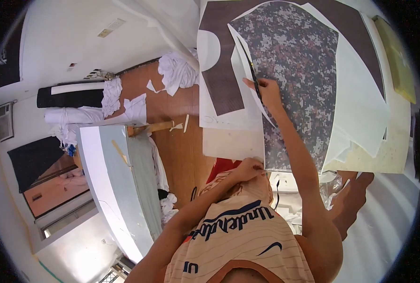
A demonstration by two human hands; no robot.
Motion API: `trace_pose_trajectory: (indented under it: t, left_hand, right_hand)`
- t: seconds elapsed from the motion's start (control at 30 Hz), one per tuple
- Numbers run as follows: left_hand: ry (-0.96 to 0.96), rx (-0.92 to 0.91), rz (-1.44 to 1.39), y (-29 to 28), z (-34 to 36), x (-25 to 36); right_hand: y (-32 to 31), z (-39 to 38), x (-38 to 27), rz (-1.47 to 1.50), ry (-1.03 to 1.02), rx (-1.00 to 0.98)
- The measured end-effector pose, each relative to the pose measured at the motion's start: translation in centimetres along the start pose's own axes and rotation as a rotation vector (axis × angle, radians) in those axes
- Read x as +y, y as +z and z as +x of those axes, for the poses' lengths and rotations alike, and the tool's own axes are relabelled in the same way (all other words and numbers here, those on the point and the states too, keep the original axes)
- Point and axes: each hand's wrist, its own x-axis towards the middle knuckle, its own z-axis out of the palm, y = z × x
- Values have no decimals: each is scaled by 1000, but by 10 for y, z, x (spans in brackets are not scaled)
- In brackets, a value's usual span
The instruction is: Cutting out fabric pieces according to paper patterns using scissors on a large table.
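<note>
at far left, a black cloth [35, 161] hangs on the wall; next come fabric rolls [73, 96], a grey bench [141, 188] and a white heap [177, 73] on the wooden floor [179, 153]. then the white table [231, 144] begins, with a brown piece [225, 85] on it. at the table's near edge the left hand [250, 168] rests with fingers curled, by the lower left corner of the camo sheet [302, 89]; i cannot tell whether it pinches anything. the right hand [268, 90] is closed on a slim black tool [253, 70], its kind unclear, at the sheet's curved left edge. the hands are well apart. the sheet lies flat across the middle of the table, with white paper [361, 118] to its right and a yellow block [395, 66] beyond.

as for progress, a thin white sliver [239, 53] stands away from the sheet's upper left edge, so that stretch looks done; lower down, near the right wrist, the sliver closes in, and that part seems left to do.
</note>
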Motion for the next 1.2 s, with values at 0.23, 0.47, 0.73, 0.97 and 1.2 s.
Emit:
trace_pose_trajectory:
  t: [0.23,0.47,0.73,0.97,1.2]
  left_hand:
    - [19,26,85,8,-4,5]
    - [-56,24,-12,16,-6,17]
    - [-82,-17,-64,6,-7,27]
    - [-113,-12,-161,9,4,25]
    - [-86,-49,-34,9,1,10]
  right_hand:
    - [12,51,-33,-64,-72,81]
    - [8,67,-52,-88,-42,-20]
    - [15,87,-46,-124,-56,-104]
    - [15,103,-52,-242,-124,-137]
    - [33,80,-68,-397,-456,-105]
